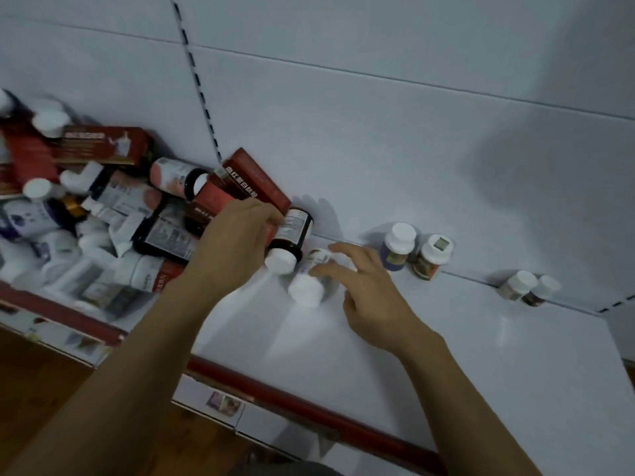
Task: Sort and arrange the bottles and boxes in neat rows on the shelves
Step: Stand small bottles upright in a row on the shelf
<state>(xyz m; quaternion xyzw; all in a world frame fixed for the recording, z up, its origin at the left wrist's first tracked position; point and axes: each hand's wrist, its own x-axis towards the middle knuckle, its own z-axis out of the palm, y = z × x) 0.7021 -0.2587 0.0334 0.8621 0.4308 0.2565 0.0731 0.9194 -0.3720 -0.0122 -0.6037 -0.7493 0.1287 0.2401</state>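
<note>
One dark bottle [292, 232] in left hand [233, 242]; pale bottle [305, 287] against right hand [371, 297]

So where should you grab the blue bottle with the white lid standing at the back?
Probably by its white lid and shoulders, coming from the front and above. The blue bottle stands upright against the back panel, and another bottle sits close on its right, so those sides are blocked.

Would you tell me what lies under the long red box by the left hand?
The long red box rests on a second red box, beside a lying bottle. The left hand, gripping a dark bottle, covers its near end, hiding the rest.
</note>
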